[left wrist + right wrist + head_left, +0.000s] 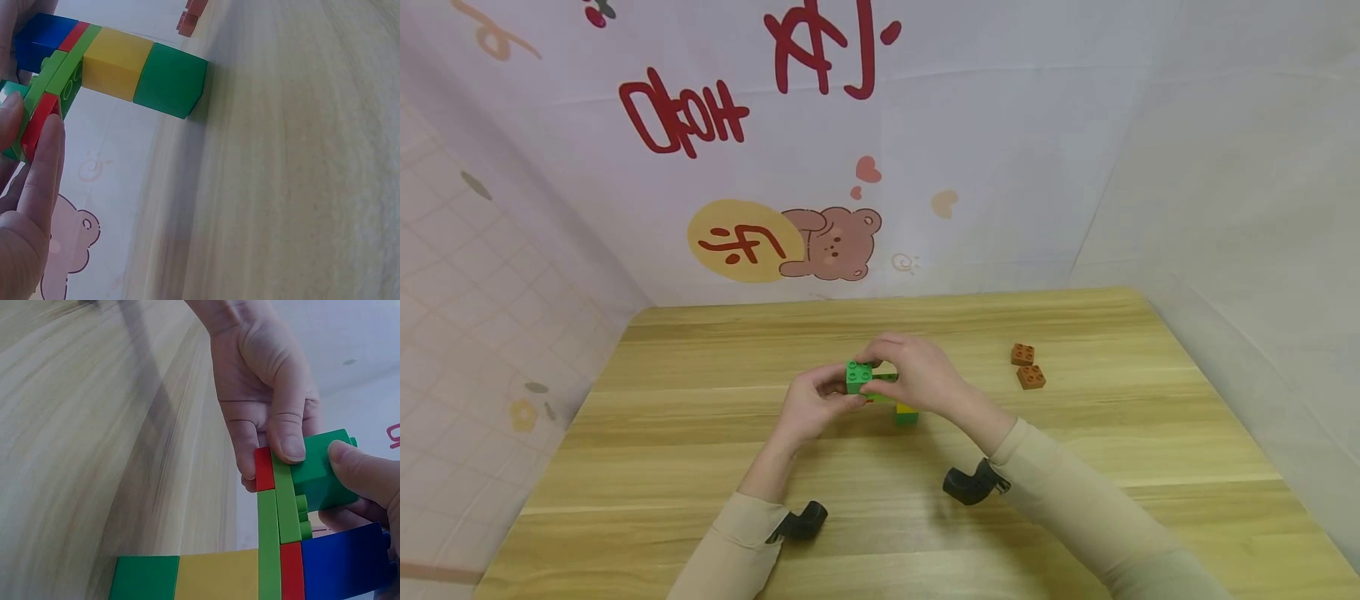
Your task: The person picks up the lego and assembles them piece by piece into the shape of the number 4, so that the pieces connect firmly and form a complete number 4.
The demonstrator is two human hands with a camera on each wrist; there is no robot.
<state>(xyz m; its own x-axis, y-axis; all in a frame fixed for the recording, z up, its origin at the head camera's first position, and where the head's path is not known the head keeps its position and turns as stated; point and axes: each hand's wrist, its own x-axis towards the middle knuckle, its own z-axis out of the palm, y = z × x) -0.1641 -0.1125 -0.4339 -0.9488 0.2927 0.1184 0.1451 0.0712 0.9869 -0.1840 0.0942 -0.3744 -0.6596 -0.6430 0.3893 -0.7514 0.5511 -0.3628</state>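
Note:
A toy-brick build made of a dark green brick (172, 80), a yellow brick (117, 62), light green plates (269, 537), small red pieces (39, 128) and a blue brick (344, 559) is between the hands. Its lower end is at or just above the table; contact cannot be told. At the plates' left end, the right hand (917, 371) pinches a studded green brick (858, 379) between thumb and fingers. Whether that brick is fully seated cannot be told. From the other side the left hand (808, 404) grips the same end, thumb above and fingers under the red piece.
Two orange-brown bricks (1027, 367) lie on the wooden table (700, 467) to the right of the build. Black camera mounts (970, 485) stick out from both sleeves. A white printed cloth (985, 125) hangs behind the table.

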